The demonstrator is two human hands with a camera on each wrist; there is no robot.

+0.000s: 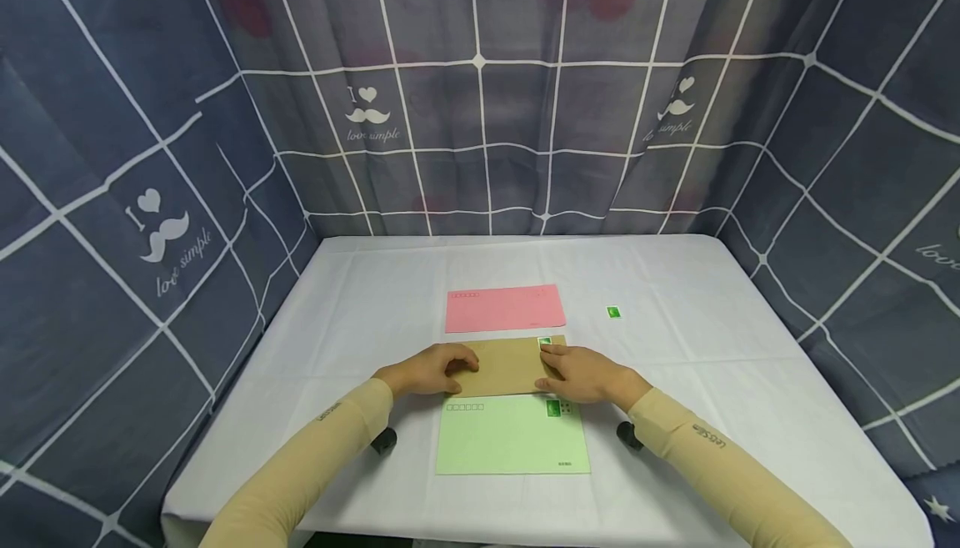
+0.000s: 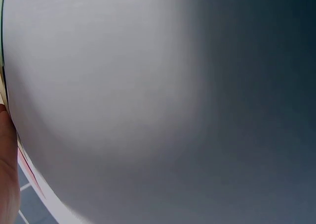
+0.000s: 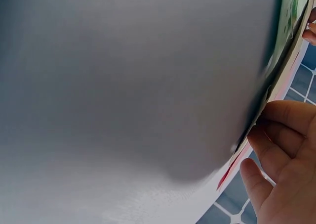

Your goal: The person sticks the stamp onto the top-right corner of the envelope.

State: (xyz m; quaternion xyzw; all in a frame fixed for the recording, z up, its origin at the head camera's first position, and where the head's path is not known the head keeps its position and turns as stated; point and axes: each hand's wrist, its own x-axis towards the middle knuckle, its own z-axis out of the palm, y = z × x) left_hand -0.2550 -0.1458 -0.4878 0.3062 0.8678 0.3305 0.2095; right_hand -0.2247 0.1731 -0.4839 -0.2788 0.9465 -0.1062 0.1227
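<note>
Nearest lies a pale green envelope (image 1: 502, 441), a printed stamp (image 1: 553, 408) near its far right corner. Beyond it, the left hand (image 1: 431, 369) and right hand (image 1: 588, 373) grip and partly cover opposite ends of a tan envelope (image 1: 506, 367), its green-and-white stamp (image 1: 544, 340) far right. Farther are a pink envelope (image 1: 506, 309) and, rightward, a loose stamp (image 1: 613, 312).

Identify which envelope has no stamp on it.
The pink envelope, topmost of the three in the head view; its top-right corner is bare. The brown envelope and the green envelope each bear one there.
</note>
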